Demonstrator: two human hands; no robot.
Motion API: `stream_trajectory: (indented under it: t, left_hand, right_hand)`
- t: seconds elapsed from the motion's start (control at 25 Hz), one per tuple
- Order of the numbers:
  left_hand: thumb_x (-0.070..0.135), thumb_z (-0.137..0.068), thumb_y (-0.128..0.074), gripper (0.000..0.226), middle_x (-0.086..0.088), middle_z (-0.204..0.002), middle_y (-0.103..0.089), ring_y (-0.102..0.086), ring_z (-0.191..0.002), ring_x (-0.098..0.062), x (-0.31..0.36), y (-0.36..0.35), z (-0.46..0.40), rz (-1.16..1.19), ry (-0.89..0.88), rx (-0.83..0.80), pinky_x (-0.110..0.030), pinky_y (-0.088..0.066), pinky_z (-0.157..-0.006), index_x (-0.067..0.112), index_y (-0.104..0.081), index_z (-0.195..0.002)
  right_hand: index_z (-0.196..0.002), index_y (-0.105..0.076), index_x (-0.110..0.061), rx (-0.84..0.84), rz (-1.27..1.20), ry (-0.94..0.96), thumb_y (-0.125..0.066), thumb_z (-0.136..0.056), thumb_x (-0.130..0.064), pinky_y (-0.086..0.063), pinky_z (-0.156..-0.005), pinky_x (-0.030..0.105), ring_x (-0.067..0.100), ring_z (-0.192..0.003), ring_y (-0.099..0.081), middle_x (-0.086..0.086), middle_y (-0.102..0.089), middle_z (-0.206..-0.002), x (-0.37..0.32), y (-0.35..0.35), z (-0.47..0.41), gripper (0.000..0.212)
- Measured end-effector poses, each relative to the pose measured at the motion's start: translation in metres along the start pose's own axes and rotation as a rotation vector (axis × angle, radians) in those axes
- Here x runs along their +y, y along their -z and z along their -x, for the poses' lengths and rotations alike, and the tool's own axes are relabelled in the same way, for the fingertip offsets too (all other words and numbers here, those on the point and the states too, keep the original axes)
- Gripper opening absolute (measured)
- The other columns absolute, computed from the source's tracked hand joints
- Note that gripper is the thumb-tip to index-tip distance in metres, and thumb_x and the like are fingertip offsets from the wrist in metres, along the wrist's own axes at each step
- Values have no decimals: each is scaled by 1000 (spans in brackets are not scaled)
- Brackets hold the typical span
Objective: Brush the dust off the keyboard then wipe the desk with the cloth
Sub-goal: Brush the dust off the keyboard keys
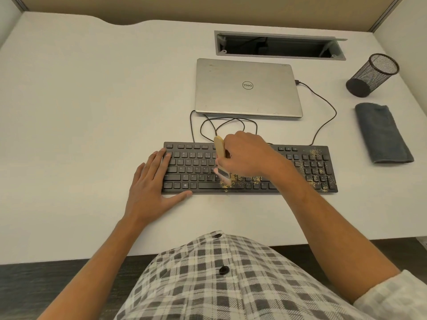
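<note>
The keyboard (250, 168) is the reference point: a black, flat, rectangular board of low square keys, its long axis running left to right along the near part of the white desk (92, 100).

The right hand (248, 155) is over the middle of the keyboard, fingers curled round a brush (221, 159) and gripping it. The pale wooden handle sticks up out of the fist toward the far edge of the keyboard; the bristle end points down and toward the person, reaching the bottom letter row just above the space bar. The lower part of the brush is blurred, so bristle contact cannot be confirmed. The brush's long axis runs roughly far-to-near, across the keyboard's length.

The left hand (153, 183) lies flat at the keyboard's left end — fingers straight and spread, fingertips on the leftmost keys, thumb along the near edge. It holds nothing.

Dust (320, 168) — tan, grainy specks — lies over the number pad at the keyboard's right end, with a smaller patch by the space bar under the brush tip.

The cloth (382, 132), grey, soft and folded into a long strip, lies on the desk beyond the keyboard's right end, not touching it, long axis running far-to-near.

Behind the keyboard lies a closed silver laptop (247, 87), with a thin dark cable (323, 100) looping between the two. A black wire-mesh cup (372, 75) lies tipped on its side beyond the cloth.
</note>
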State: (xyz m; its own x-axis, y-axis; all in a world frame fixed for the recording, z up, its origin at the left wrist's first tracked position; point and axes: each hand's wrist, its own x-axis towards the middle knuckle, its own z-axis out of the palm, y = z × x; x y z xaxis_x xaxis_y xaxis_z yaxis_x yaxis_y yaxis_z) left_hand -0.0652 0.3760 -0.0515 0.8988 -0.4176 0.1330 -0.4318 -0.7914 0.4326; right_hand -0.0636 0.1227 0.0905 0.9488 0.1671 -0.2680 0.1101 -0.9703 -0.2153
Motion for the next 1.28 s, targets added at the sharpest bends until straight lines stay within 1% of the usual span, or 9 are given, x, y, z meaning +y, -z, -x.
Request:
stream_trajectory:
  t: [0.12,0.24,0.36,0.52,0.64,0.76,0.92,1.16,1.28]
  left_hand:
    - [90,-80,-39,109,3,-169,-18,-16,-156,-19,0,1,0,2,-1,-3,-43,-15,-125,18,-24,-161]
    - [89,-80,-40,110,3,-170,-17,-15,-156,-18,-1,0,0,-2,3,-8,-43,-15,-126,18,-24,-161]
    - [88,-80,-42,109,3,-169,-17,-15,-156,-18,0,0,0,-2,0,-8,-42,-15,-126,18,-24,-161]
    - [89,-80,-40,110,3,-170,-16,-13,-156,-17,0,1,0,2,4,-12,-42,-13,-126,18,-24,-161]
    - [89,-80,-40,110,3,-170,-17,-15,-156,-18,-1,1,-1,-5,-1,-9,-43,-15,-126,18,-24,-161]
    - [90,-80,-39,110,3,-169,-17,-15,-156,-19,-1,0,0,1,-2,-7,-44,-16,-126,18,-24,-161]
    - [90,-80,-39,109,3,-169,-18,-15,-156,-19,-1,0,0,-1,-2,-4,-46,-18,-125,18,-25,-161]
    - [88,-80,-41,109,2,-169,-19,-17,-156,-20,-1,0,-1,4,-8,3,-47,-20,-125,17,-26,-161]
    - [89,-80,-40,109,2,-169,-19,-16,-156,-19,0,1,-1,11,-7,-1,-48,-19,-125,17,-25,-161]
  right_hand:
    - [-63,-41,-20,105,46,12,-49,-95,-38,-28,-52,29,13,-53,-42,-2,-45,-61,-2,2,-2,37]
    - [-64,-35,-22,42,58,32,-51,-94,-38,-27,-51,28,15,-56,-43,-3,-43,-64,-1,5,-4,38]
    - [-63,-36,-22,98,56,46,-51,-94,-38,-32,-55,29,19,-60,-49,-3,-46,-64,2,7,-10,37]
    - [-65,-38,-22,-19,22,52,-54,-93,-37,-34,-55,30,17,-61,-49,-1,-49,-68,3,9,-17,35]
    - [-62,-37,-23,48,20,58,-52,-93,-37,-30,-53,29,13,-57,-45,-3,-46,-64,4,12,-22,38]
    - [-65,-38,-23,-52,32,62,-56,-91,-37,-33,-55,30,18,-63,-49,-1,-48,-69,1,10,-23,35]
    - [-63,-34,-25,23,2,57,-53,-94,-41,-32,-58,31,14,-56,-44,-3,-46,-65,-1,11,-21,40]
    - [-61,-35,-23,52,-5,111,-53,-94,-41,-27,-50,28,13,-54,-43,-3,-46,-62,-5,6,-16,42]
    - [-66,-38,-21,-43,38,90,-55,-92,-36,-31,-51,29,18,-60,-47,0,-48,-69,-3,7,-14,35]
